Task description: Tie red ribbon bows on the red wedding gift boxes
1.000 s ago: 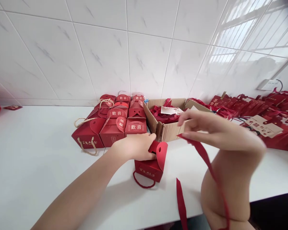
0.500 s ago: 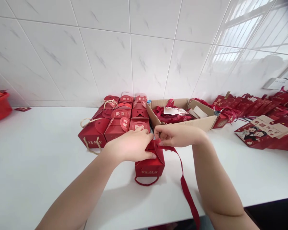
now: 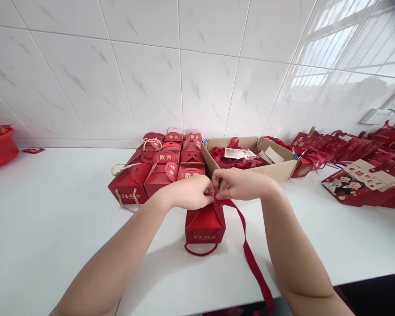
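Behind everything we see a tiled wall (image 3: pixel 145 79), and below it a white table (image 3: pixel 52 228) that carries all our work. To the right, red bags (image 3: pixel 368 145) lie massed together. Nearer the middle stands a group of red boxes (image 3: pixel 159 179), packed side by side, which probably saves room and leaves the front of the table to our hands. Beside it sits an open carton (image 3: pixel 246 172) of red ribbons and cards, within easy reach, we judge, of the right arm. At the far left edge we catch a red basin (image 3: pixel 1 151).

The box (image 3: pixel 206 226) in hand stands upright just in front of the group, set close so that both hands meet over its top. Our right hand (image 3: pixel 238 184) pinches the ribbon (image 3: pixel 250 254) between thumb and fingers right beside the top flap, its long tail draping over the table. Our left hand (image 3: pixel 192 192) has its fingers curled at the flap, seemingly to steady it (whether they pinch the ribbon too, we cannot tell). Smallest, a corded handle (image 3: pixel 200 254) hangs slack in front.
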The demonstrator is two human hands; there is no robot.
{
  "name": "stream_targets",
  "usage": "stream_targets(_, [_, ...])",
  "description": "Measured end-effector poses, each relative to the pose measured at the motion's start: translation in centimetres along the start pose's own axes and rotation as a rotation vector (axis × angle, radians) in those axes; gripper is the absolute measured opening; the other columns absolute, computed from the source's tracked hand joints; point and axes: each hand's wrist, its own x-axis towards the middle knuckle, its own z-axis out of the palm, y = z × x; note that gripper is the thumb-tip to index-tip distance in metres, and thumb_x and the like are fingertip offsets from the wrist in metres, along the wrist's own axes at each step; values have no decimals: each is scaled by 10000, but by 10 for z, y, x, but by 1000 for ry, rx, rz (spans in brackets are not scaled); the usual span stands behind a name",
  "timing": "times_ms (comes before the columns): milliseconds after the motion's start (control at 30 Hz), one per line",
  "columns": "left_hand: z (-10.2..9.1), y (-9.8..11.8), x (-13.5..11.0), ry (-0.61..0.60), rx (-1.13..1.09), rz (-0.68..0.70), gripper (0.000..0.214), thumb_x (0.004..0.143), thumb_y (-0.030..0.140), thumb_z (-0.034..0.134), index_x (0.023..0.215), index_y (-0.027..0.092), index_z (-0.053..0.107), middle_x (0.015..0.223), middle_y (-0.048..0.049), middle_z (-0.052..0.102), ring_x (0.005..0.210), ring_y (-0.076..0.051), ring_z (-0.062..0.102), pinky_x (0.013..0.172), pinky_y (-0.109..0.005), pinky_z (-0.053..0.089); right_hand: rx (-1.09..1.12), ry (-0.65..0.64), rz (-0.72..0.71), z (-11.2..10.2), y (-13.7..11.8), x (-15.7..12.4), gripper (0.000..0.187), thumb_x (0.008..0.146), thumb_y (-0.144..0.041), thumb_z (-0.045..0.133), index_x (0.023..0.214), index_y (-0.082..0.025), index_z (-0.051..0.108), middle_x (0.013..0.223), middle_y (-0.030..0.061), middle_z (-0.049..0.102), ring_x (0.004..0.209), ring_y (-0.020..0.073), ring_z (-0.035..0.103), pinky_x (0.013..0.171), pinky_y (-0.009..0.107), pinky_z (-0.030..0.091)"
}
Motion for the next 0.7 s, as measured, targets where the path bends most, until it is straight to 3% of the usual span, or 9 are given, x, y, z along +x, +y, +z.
stream_targets(100, [-1, -1, 1, -13, -28, 20, 150, 729, 306, 504, 762, 184, 584, 836, -54, 637, 728, -207, 590, 596, -295, 439, 12, 7, -8, -1, 3, -2, 146, 765, -276, 579, 879, -228, 502, 839, 10, 670, 706, 170, 614, 560, 263, 444])
stream_targets(200, [-3, -1, 0, 66, -58, 23, 162, 715, 320, 508, 765, 185, 584, 912, -52, 617, 759, -201, 576, 607, -292, 440, 55, 36, -42, -4, 7, -5, 199, 790, -320, 592, 960, -231, 540, 924, 20, 676, 799, 181, 630, 647, 284, 482])
stream_targets(367, [-9, 3, -4, 155, -215, 27, 142, 743, 307, 495, 754, 187, 571, 832, -19, 602, 734, -171, 558, 604, -274, 425, 173, 35, -213, -7, 4, -6, 636, 722, -442, 697, 1273, -251, 442, 1202, 60, 590, 829, 169, 632, 705, 297, 513])
stream_targets(467, [-18, 3, -8, 216, -369, 39, 125, 763, 289, 507, 709, 181, 539, 713, 3, 570, 673, -149, 544, 598, -268, 416, 117, 30, -210, -4, 3, -4, 828, 670, -489, 732, 1371, -267, 351, 1148, 60, 610, 790, 169, 627, 660, 287, 511])
stream_targets(600, [-36, -2, -23, 462, -820, 220, 102, 771, 267, 551, 745, 169, 563, 772, -16, 626, 752, -164, 601, 736, -312, 473, 44, 20, -165, -4, 9, -2, 862, 671, -536, 715, 1405, -264, 353, 1137, 75, 612, 841, 199, 623, 679, 304, 511])
stream_targets(700, [-44, -2, -40, 575, -1034, 347, 62, 767, 224, 552, 747, 171, 577, 834, -24, 661, 856, -190, 632, 815, -342, 484, 175, 150, -318, -5, 7, -3, 737, 743, -580, 634, 1361, -230, 436, 1273, 96, 544, 1060, 233, 565, 852, 341, 488])
